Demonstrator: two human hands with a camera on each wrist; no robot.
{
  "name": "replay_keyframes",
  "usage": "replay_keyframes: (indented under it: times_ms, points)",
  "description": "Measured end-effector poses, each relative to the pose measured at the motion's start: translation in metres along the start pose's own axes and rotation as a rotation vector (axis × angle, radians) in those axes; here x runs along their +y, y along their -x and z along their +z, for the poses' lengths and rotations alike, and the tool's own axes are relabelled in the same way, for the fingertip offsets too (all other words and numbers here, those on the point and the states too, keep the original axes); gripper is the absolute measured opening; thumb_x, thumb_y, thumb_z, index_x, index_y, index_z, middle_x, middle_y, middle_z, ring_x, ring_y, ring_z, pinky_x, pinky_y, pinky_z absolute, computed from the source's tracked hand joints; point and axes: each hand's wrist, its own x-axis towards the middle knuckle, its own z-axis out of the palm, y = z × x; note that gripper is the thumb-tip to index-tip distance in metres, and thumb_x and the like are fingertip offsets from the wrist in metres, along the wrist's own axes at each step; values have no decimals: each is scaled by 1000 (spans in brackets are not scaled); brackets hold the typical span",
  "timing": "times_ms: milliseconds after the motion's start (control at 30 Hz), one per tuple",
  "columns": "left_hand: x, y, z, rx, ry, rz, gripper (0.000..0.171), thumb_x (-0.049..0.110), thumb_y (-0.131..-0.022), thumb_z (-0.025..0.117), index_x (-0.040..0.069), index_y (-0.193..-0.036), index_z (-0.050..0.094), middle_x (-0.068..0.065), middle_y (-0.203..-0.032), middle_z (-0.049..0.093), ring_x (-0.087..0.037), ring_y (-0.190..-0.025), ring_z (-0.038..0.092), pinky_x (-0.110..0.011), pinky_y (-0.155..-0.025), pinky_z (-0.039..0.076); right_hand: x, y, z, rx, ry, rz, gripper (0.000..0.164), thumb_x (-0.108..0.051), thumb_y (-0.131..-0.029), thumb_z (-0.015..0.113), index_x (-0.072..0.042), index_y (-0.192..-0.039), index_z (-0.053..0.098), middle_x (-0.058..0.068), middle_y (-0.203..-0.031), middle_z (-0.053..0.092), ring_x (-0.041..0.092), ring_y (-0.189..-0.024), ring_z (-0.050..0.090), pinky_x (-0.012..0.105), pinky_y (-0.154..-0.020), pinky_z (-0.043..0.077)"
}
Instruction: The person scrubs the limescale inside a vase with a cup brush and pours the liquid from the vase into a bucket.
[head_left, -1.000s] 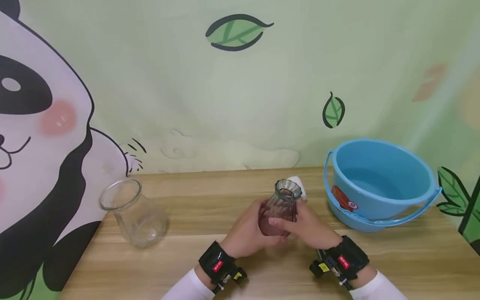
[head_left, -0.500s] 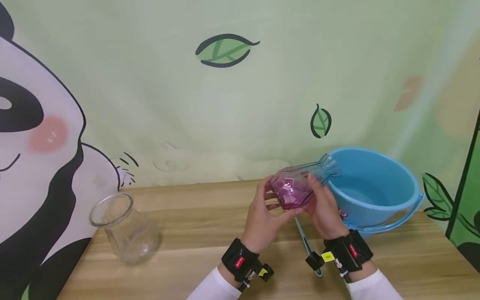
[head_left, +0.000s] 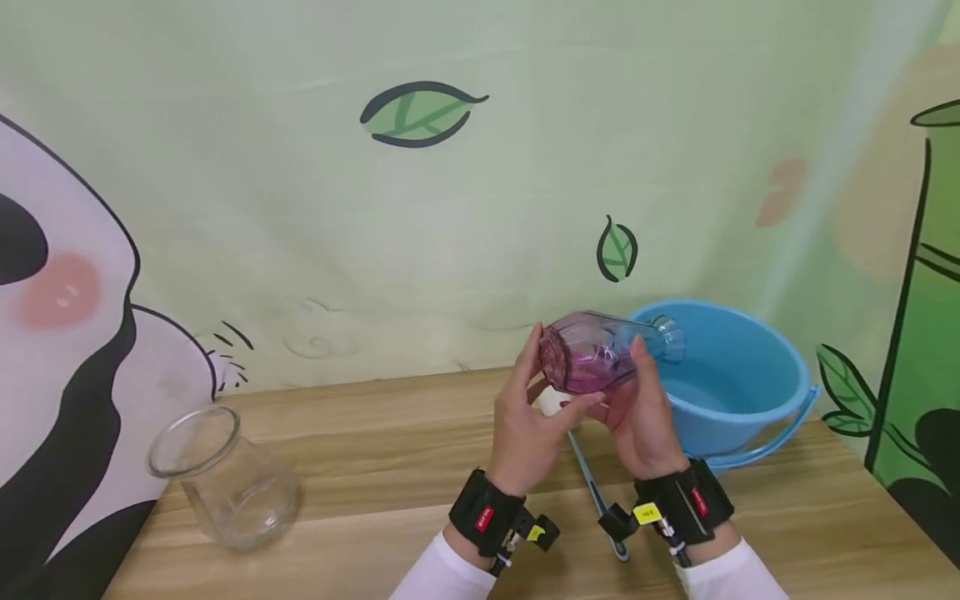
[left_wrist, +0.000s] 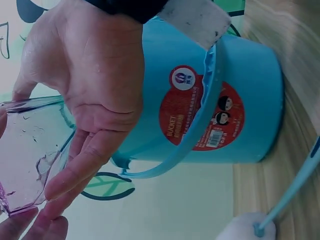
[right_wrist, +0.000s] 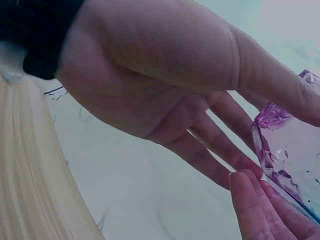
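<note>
In the head view, a purple-to-blue faceted glass vase [head_left: 592, 354] is held up on its side, its fluted mouth pointing right and overlapping the bucket. My left hand [head_left: 521, 429] grips the purple base end between thumb and fingers. Nearer the neck, my right hand [head_left: 645, 417] holds it with the thumb along the near side. In the left wrist view, the right hand [left_wrist: 95, 85] spans the clear glass, with left fingertips at the lower edge. The right wrist view shows the left hand [right_wrist: 170, 75] reaching the purple base, with right fingers [right_wrist: 250, 210] below.
A blue bucket [head_left: 742, 433] with its handle lowered stands at the back right. Below the hands lies a brush with a white head [head_left: 551, 400] and a blue handle [head_left: 592, 483]. On the left stands a clear glass jar [head_left: 240, 492], mouth upward, on the wooden table [head_left: 360, 475].
Both hands have raised the vase and tipped it from near upright onto its side, mouth to the right. The brush has come into fuller view. The head view has swung to the right.
</note>
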Motion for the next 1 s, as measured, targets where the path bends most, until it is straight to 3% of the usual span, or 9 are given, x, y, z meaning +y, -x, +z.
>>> replay_keyframes:
  times_ms: [233,433,600,800,1000]
  points:
    - [4,-7,3,-8,69,13,91,11,-81,79,15,-153,24,-3,-149,38,-12,-127,40,-51,-101,42,-1,1,4,-47,-116,7,66,-66,-95,34,-27,-147,24,7,-140,46,23,-110,55,25,-68,56]
    - [8,-11,7,-23,75,67,91,9,-80,78,13,-153,24,-6,-146,41,-14,-127,40,-53,-101,41,0,6,5,-101,-263,26,69,-68,-95,31,-24,-147,23,4,-121,57,21,-90,62,25,-70,53]
    - [12,-14,8,-63,58,103,90,7,-82,74,15,-154,21,-8,-148,38,-15,-128,37,-52,-100,42,3,7,6,-144,-368,25,71,-67,-94,33,-24,-148,22,5,-120,57,21,-91,59,28,-75,53]
    - [14,-16,7,-160,107,107,92,4,-88,67,18,-156,7,-9,-155,24,-16,-133,31,-51,-104,38,5,5,6,-169,-421,34,74,-69,-92,34,-26,-151,19,5,-130,50,19,-100,53,25,-77,54]
    - [8,-17,8,-192,118,119,96,7,-90,65,27,-156,-2,1,-156,19,-15,-132,32,-42,-103,41,6,5,5,-177,-438,32,74,-69,-92,34,-26,-151,19,5,-131,49,19,-103,52,26,-78,53]
